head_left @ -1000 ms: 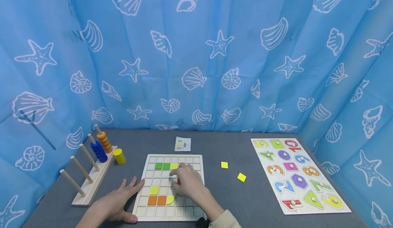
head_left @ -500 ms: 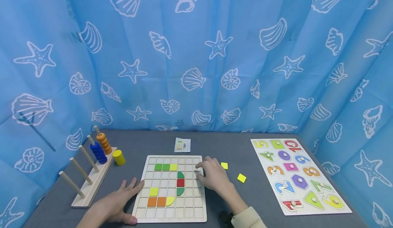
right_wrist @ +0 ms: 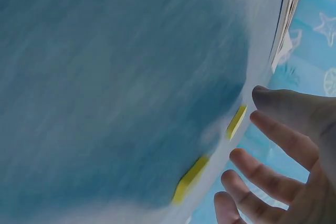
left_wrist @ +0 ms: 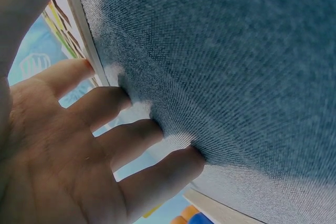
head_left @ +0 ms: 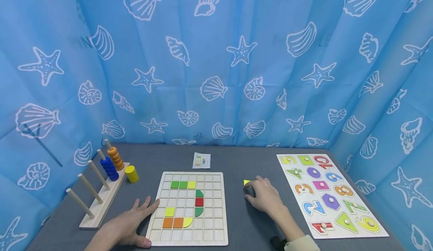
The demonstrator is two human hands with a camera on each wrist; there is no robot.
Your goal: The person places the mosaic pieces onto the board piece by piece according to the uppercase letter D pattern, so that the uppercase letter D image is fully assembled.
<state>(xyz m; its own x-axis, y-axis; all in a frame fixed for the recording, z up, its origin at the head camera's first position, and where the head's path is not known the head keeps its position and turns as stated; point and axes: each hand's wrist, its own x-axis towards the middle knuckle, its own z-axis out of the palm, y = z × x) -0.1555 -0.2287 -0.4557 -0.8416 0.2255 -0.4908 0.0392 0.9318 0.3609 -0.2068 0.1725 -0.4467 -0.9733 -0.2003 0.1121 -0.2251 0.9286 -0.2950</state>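
Observation:
A wooden grid board (head_left: 216,238) lies in front of me. It carries green square tiles (head_left: 179,184), a red square (head_left: 199,202), green rounded tiles (head_left: 199,211), yellow tiles (head_left: 170,212) and orange squares (head_left: 173,223). My left hand (head_left: 130,226) rests along its left edge, fingers spread, thumb at the near corner. To the board's right, my right hand (head_left: 265,195) hovers beside a yellow square tile (head_left: 247,182), fingers loosely bent. The right wrist view shows that tile (right_wrist: 237,121) apart from the fingertips (right_wrist: 239,156); a second yellow tile (right_wrist: 190,179), hidden in the head view, lies nearby.
A small pattern card (head_left: 201,161) lies behind the board. On the left stand a peg rack (head_left: 106,198) with blue and orange beads and a yellow cylinder (head_left: 131,174). A number-and-shape puzzle (head_left: 331,194) lies at right. A blue shell-print curtain (head_left: 216,63) closes the back.
My right hand has moved right, off the board, to the loose yellow tiles, uncovering the red and green tiles on the grid. The left hand stays at the board's edge.

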